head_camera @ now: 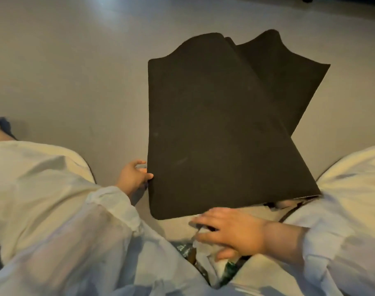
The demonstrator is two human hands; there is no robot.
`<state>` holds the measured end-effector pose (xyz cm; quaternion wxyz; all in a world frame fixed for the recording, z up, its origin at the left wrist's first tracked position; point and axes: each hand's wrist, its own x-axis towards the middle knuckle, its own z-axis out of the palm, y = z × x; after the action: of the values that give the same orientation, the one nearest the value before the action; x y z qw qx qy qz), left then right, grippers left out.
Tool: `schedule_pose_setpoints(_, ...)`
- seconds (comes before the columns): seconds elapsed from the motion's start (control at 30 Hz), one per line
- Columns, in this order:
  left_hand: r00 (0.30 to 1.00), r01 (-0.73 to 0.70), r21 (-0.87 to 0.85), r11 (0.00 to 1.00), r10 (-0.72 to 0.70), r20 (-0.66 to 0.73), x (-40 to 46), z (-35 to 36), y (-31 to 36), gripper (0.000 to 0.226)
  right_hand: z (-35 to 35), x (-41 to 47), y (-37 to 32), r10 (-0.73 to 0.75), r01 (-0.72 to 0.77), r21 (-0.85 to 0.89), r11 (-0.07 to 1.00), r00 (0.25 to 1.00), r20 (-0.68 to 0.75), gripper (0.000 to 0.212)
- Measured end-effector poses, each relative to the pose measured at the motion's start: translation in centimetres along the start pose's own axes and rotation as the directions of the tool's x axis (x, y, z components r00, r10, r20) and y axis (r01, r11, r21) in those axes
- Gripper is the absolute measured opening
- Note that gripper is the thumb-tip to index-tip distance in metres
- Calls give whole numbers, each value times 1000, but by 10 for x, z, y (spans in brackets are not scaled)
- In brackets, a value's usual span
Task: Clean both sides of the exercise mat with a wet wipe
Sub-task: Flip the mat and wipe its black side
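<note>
Writing there is none that I can read from here; the dark green patterned packet [185, 248] low between the person's knees carries a print, but it is too blurred to make out.

The floor [75, 71] is a smooth, pale grey sheet with a soft sheen, a brighter patch of light near the top left. The room is dim and warm-lit, and a dark shape sits at the far top right edge, too cut off to identify.

The exercise mat [214, 129] lies on the floor just ahead of the person, slightly right of centre. It is black, matte and faintly grainy, thin and floppy, with rounded corners. It is folded over itself: the near layer lies broad and flat, while the far end bows up in a rounded hump, and another layer fans out at an angle to the right.

The left hand [133, 176] grips the mat's left edge, thumb on top and fingers curled beneath. The right hand [231, 231] sits just below the mat's near edge, fingers spread forward with a crumpled white wet wipe [201, 238] under them, thumb tucked below; whether it pinches or only presses the wipe I cannot tell. Loose pale sleeves [109, 212] and light trousers [32, 171] frame both sides.
</note>
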<state>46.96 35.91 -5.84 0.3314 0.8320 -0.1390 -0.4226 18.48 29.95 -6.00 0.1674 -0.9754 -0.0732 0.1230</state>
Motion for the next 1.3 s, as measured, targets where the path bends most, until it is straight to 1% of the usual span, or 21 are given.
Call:
schedule_pose_setpoints(0.07,999,-27,-26,999,28,44,-2,-1,-3,52,11,4,-4,-64,64,0,998,991,117,56)
schedule_pose_setpoints(0.1,997,-42,-33,999,44,61,-3,0,-5,53,13,7,-5,-83,85,-9,996,987,135,53)
schedule_pose_setpoints(0.13,996,-50,-19,999,51,73,-3,-1,-7,54,12,10,-5,-88,89,-3,996,989,121,45)
schedule_pose_setpoints(0.2,993,-70,19,997,68,101,-1,-2,-9,54,3,17,-2,-63,63,17,998,997,35,26)
schedule_pose_setpoints(0.27,985,-133,88,987,122,121,3,-3,-10,56,-11,27,2,20,-17,123,992,1000,-24,18)
schedule_pose_setpoints(0.33,970,-237,235,943,215,113,10,-6,-8,60,-27,38,14,161,-143,240,960,985,-55,19)
schedule_pose_setpoints(0.43,929,-357,481,801,357,96,23,-13,-1,72,-55,59,37,364,-302,316,899,918,-158,21)
schedule_pose_setpoints(0.5,917,-366,615,699,382,112,34,-20,4,85,-75,75,55,473,-387,340,857,853,-221,20)
schedule_pose_setpoints(0.57,917,-356,720,596,369,148,46,-25,7,98,-93,93,75,552,-452,358,817,793,-260,19)
schedule_pose_setpoints(0.63,927,-340,796,500,319,196,59,-28,9,109,-108,111,96,606,-492,377,785,736,-302,17)
schedule_pose_setpoints(0.73,945,-309,855,415,232,229,76,-29,5,119,-125,140,127,661,-547,375,748,661,-355,19)
schedule_pose_setpoints(0.8,949,-304,857,415,208,236,84,-28,-4,120,-136,159,147,683,-586,350,731,629,-372,21)
schedule_pose_setpoints(0.9,950,-305,833,462,208,232,92,-27,-14,122,-152,188,176,691,-620,313,720,599,-404,25)
schedule_pose_setpoints(1.0,957,-283,847,450,188,220,91,-26,-11,124,-163,218,204,719,-651,325,686,538,-440,30)
schedule_pose_setpoints(1.07,958,-278,854,440,192,212,90,-25,-10,124,-160,237,221,754,-674,356,647,496,-432,33)
schedule_pose_setpoints(1.1,958,-280,850,446,194,214,90,-26,-10,124,-155,245,227,769,-671,384,634,495,-403,33)
schedule_pose_setpoints(1.13,957,-284,844,455,192,219,91,-27,-10,124,-146,252,230,773,-671,387,633,524,-357,35)
schedule_pose_setpoints(1.17,956,-288,837,466,189,224,90,-27,-11,125,-135,257,232,766,-693,327,643,573,-292,42)
schedule_pose_setpoints(1.23,955,-291,829,479,194,223,92,-27,-12,126,-114,264,232,728,-736,-13,677,672,-135,66)
schedule_pose_setpoints(1.27,955,-292,829,477,199,222,92,-26,-13,126,-108,266,233,720,-723,-155,673,689,-88,72)
schedule_pose_setpoints(1.3,953,-295,829,475,203,223,93,-26,-13,126,-105,268,234,724,-719,-213,661,686,-72,71)
